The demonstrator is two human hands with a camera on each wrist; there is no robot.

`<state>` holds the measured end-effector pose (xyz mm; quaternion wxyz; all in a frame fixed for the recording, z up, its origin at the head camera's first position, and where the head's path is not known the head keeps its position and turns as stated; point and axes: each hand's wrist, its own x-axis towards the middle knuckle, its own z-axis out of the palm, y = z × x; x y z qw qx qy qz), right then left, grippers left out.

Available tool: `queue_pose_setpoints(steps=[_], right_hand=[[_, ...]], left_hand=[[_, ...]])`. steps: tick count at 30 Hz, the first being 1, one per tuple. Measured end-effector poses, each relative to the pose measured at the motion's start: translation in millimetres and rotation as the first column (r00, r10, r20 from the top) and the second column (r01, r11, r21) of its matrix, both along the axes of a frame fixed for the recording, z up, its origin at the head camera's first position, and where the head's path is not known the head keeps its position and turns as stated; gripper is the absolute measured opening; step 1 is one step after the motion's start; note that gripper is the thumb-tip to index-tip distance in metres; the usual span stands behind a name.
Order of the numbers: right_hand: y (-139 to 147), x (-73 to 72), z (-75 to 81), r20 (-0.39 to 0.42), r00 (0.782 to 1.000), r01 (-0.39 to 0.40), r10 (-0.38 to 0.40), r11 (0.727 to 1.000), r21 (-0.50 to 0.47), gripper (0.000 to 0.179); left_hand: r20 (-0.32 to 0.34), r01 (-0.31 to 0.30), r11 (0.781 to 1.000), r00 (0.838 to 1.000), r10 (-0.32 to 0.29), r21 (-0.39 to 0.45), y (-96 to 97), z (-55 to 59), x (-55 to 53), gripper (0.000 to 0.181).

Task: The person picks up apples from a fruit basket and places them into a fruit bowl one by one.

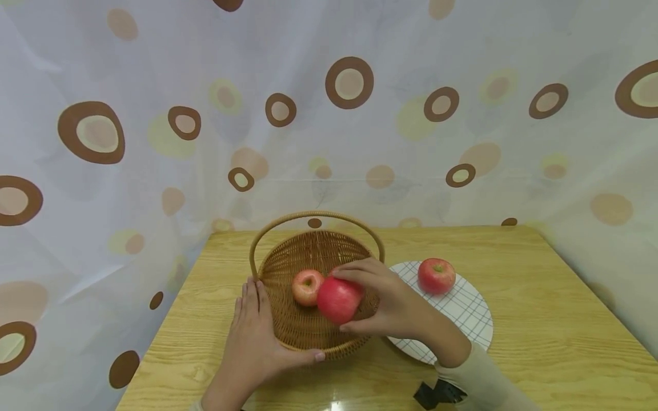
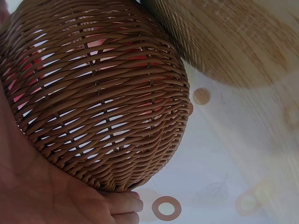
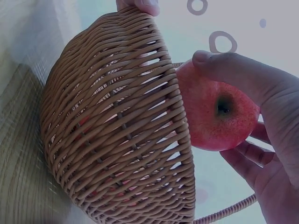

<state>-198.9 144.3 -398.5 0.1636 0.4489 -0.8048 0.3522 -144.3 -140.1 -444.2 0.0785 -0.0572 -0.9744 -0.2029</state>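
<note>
A wicker basket [image 1: 288,325] with a tall arched handle stands on the table. My left hand [image 1: 254,342] rests against its left side with the fingers straight and the thumb along the front rim; in the left wrist view the palm [image 2: 42,186] lies against the weave. My right hand [image 1: 385,299] grips a red apple [image 1: 338,301] between thumb and fingers over the basket's opening. In the right wrist view that apple [image 3: 217,109] is level with the rim, its dimpled end showing. Another apple [image 1: 307,287] lies inside the basket, partly hidden by the held one.
Right of the basket lies a round white plate [image 1: 465,317] with a dark grid pattern, bearing one red apple [image 1: 436,276]. A patterned curtain [image 1: 360,142] hangs behind the wooden table [image 1: 555,319] and along both sides.
</note>
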Motion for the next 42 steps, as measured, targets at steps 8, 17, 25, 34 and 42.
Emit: queue_pose_setpoints(steps=[8,17,25,34,42], right_hand=[[5,2.4,3.9,0.007,1.0,0.0,0.0,1.0,-0.002,0.08],[15,6.7,6.6,0.01,1.0,0.024,-0.024,1.0,-0.009,0.081],[29,8.4,6.5,0.0,0.998,0.067,-0.067,0.998,-0.014,0.083],[45,8.8,4.5,-0.073,0.993,0.087,-0.09,0.995,-0.047,0.086],[57,9.2,4.2,-0.065,0.991,0.114,-0.117,0.992,-0.047,0.086]], left_hand=[[0.0,0.0,1.0,1.0,0.0,0.0,-0.8,-1.3,-0.2,0.176],[-0.011,0.003,1.0,1.0,-0.003,0.007,-2.0,-2.5,-0.9,0.176],[-0.037,0.001,1.0,0.999,-0.001,0.021,-1.8,-5.3,-1.8,0.177],[-0.032,0.004,1.0,0.999,-0.003,0.02,-1.9,-2.2,-1.4,0.177],[-0.014,-0.002,1.0,1.0,0.002,0.027,-1.0,-1.2,-1.6,0.177]])
